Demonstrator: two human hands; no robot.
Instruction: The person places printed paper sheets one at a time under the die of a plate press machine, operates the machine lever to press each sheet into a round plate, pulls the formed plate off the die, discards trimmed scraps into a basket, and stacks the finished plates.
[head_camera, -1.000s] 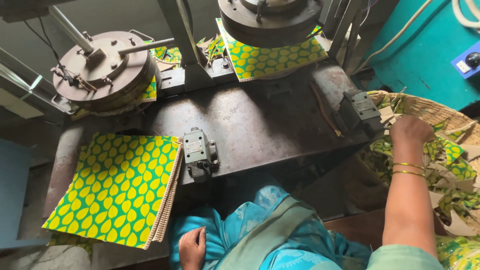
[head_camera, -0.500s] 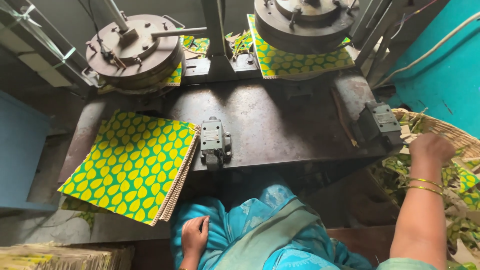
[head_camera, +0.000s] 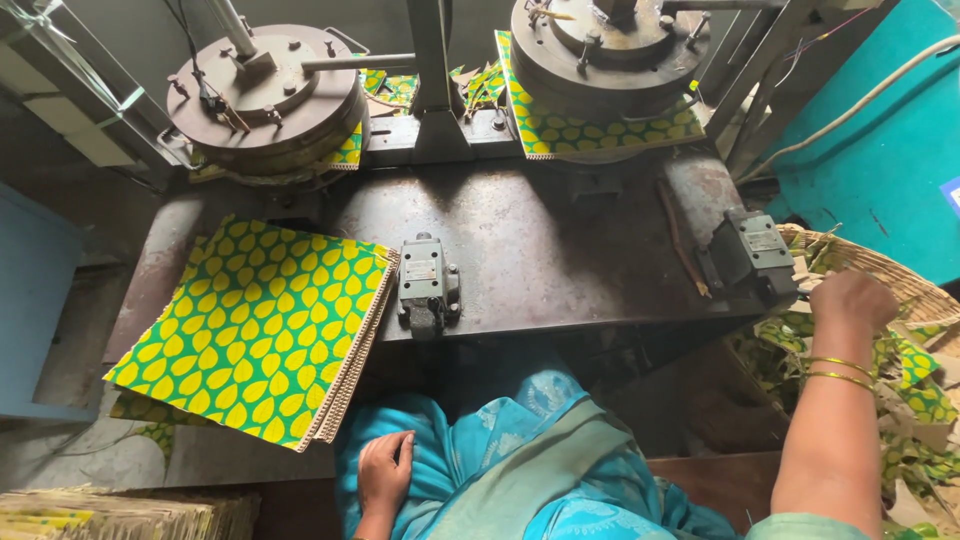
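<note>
right hand (head_camera: 850, 300) stays curled over the scrap basket (head_camera: 900, 275), grip unclear; left hand (head_camera: 385, 472) rests released on the lap.

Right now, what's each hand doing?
Left hand: open, resting flat on the blue-clad lap, holding nothing.
Right hand: over the scrap basket; grip cannot be told.

Left hand (head_camera: 385, 472) laid flat on lap, fingers loosely extended, nothing held. Right arm stretched out to right side, two bangles worn at wrist; right hand (head_camera: 850, 300) curled downward, fingertips hidden, grip undetermined.
</note>
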